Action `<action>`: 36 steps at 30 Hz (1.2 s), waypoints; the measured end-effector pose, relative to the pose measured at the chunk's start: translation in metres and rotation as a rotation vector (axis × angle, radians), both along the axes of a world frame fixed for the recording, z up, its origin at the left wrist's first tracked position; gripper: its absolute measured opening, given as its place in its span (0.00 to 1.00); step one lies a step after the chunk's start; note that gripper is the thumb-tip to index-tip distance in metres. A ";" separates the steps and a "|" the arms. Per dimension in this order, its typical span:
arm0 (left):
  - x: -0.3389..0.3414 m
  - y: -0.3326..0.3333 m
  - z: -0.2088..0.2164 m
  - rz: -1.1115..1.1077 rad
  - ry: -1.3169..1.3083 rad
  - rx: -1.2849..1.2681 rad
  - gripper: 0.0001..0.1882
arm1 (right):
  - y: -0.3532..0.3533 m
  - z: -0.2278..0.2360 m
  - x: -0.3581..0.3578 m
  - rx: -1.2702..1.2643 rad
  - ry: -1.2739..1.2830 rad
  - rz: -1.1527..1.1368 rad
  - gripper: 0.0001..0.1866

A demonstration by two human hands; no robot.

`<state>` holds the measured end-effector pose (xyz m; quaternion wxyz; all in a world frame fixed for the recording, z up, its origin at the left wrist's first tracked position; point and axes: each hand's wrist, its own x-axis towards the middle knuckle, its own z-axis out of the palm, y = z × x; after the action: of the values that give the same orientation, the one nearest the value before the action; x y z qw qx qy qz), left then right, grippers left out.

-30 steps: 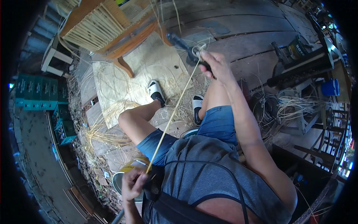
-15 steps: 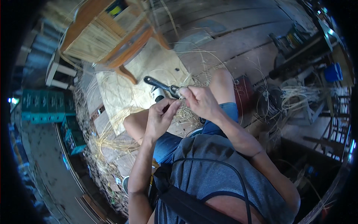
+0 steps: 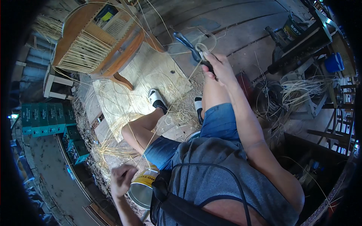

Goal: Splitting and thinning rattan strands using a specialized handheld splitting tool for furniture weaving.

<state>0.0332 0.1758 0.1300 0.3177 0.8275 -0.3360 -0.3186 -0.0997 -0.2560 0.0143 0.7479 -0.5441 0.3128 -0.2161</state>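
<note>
My right hand (image 3: 218, 69) is raised ahead of my right knee, closed on a black-handled tool (image 3: 185, 40) whose exact kind I cannot make out. A pale, looped cane strand (image 3: 201, 48) shows beside the fingers and the tool. Low on the left, my left hand (image 3: 122, 180) has curled fingers, next to a bucket (image 3: 140, 194) with a yellow band. What those fingers hold, if anything, is too small to tell. Beyond my left foot stands a wooden chair (image 3: 120, 56), its frame strung with pale cane strands (image 3: 85, 52).
A pale sheet (image 3: 139, 73) lies under the chair, with loose cane strands (image 3: 117, 148) beside my left knee. Green boxes (image 3: 47, 118) are stacked at the left. On the right are a blue container (image 3: 333, 62) and a bundle of strands (image 3: 305, 88) on a stand.
My hands, close together before, are now far apart. The left has dropped back beside the bucket; the right has moved forward and up with the black-handled tool.
</note>
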 end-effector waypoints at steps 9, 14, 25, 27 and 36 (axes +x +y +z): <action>0.010 -0.145 -0.075 -0.066 0.009 -0.315 0.19 | 0.102 0.021 0.011 -0.639 0.133 0.171 0.20; -0.016 -0.178 -0.092 -0.003 0.475 -0.310 0.13 | 0.121 0.000 0.004 -0.646 0.141 0.203 0.19; -0.036 -0.095 -0.059 -0.029 0.199 -0.258 0.08 | 0.031 -0.018 -0.013 0.006 0.094 0.078 0.19; -0.033 -0.067 -0.057 0.042 0.396 -0.204 0.09 | 0.031 -0.006 -0.014 -0.025 0.050 0.063 0.19; -0.008 -0.197 -0.098 -0.088 0.297 -0.249 0.15 | 0.101 -0.002 -0.003 -0.637 0.156 0.122 0.22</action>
<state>0.0251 -0.0213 0.0318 0.4493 0.7102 -0.3583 -0.4067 -0.1030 -0.1550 0.0120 0.5254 -0.7833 0.2529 -0.2156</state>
